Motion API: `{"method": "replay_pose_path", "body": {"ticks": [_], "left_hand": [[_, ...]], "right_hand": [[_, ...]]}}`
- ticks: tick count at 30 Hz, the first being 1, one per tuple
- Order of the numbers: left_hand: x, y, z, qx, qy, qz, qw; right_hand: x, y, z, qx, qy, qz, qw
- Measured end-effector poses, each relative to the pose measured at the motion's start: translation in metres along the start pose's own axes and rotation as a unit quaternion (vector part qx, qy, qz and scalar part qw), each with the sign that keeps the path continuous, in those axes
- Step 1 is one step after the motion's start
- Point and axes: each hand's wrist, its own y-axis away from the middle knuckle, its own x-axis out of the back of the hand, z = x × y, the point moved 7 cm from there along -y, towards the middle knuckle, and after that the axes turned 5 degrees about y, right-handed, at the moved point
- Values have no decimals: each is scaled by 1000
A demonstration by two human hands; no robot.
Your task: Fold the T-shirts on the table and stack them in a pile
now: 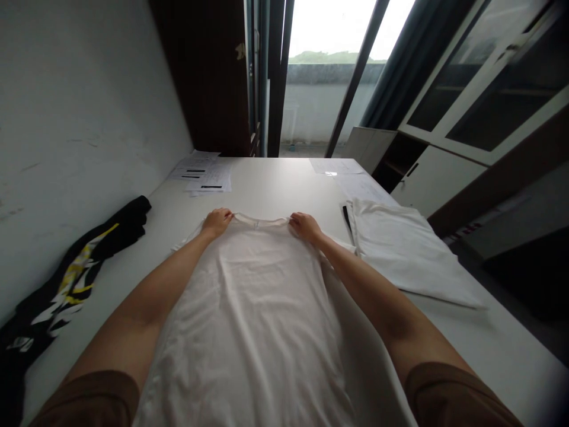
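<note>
A white T-shirt (262,284) lies spread on the white table, its neckline at the far end and its body running toward me. My left hand (217,222) pinches the cloth at the left end of the collar. At the collar's right end, my right hand (304,225) has its fingers closed on the fabric. Between the two hands the neck opening shows as a shallow curve. Soft creases run down the shirt's middle. The sleeves stick out partly behind my wrists, and the lower hem is out of view.
Folded white cloth (404,249) lies on the right, with a black strip at its edge. A black garment with yellow and white patterning (75,273) lies along the left wall. Paper sheets (207,175) rest on the far left of the table (271,184), more at the far right.
</note>
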Motion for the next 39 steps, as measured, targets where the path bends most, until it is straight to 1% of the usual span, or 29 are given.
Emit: {"method": "replay_pose_path", "body": {"ticks": [5,7,9,11,14,16,19,21,23,24,26,28,30,32,34,35,37,39], "left_hand": [[-16,-26,-9,60,-14,-9,998],[-21,-34,-10,75,-22,-12,997],[-24,-39,-9,81,-29,-10,996],[-26,-41,-6,74,-33,-6,997],[-25,-42,-1,44,-36,6,998],[-22,-40,0,31,-39,14,999],[-14,-35,8,16,-40,29,999],[-9,-28,28,-24,-31,49,998],[-7,-16,61,-84,-6,57,995],[-9,-7,81,-114,11,50,992],[-18,13,127,-174,52,10,983],[-31,37,173,-217,85,-30,972],[-43,60,213,-232,105,-58,965],[-56,78,245,-230,110,-77,964],[-68,91,267,-216,105,-96,966],[-73,96,274,-206,102,-106,967],[-81,102,283,-187,95,-119,970],[-84,106,285,-177,82,-115,974]], "right_hand": [[-10,-21,10,-57,-2,-56,997],[-12,-27,12,-76,15,-63,995],[-13,-29,12,-96,42,-56,993],[-14,-29,9,-101,67,-42,992],[-14,-29,3,-80,84,-8,993],[-13,-30,2,-66,82,8,994],[-9,-31,9,-58,58,6,997],[-1,-26,19,-61,39,10,997],[11,-12,34,-74,35,21,996],[18,-1,42,-85,40,24,995],[30,27,60,-113,62,16,992],[40,61,77,-150,95,-4,984],[47,95,89,-185,133,-19,974],[50,122,95,-202,160,-30,966],[49,139,95,-200,167,-36,965],[47,143,94,-196,162,-35,967],[46,145,91,-198,134,-28,971],[47,142,92,-215,89,-7,972]]}}
